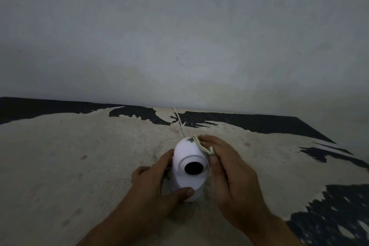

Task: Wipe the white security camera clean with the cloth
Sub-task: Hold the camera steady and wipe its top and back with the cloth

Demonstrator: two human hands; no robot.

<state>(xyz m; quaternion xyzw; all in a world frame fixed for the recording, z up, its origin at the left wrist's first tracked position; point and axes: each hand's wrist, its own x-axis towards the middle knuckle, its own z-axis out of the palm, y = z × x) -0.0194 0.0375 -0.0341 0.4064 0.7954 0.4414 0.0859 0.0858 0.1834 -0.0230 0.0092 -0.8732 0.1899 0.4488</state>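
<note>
The white security camera (pixel 187 154) stands upright on the worn table top, its black round lens (pixel 193 168) facing me. My left hand (pixel 153 181) grips its base from the left, thumb across the front. My right hand (pixel 225 168) presses a small folded pale cloth (pixel 201 145) against the camera's upper right side. Most of the cloth is hidden under my fingers. A dark smudge shows on the camera's top near the cloth.
A thin white cable (pixel 178 121) runs from the camera's back toward the wall (pixel 179 36) close behind. The table top (pixel 79 156) is beige where its black coating (pixel 259 123) has peeled; black patches remain at the far and right edges.
</note>
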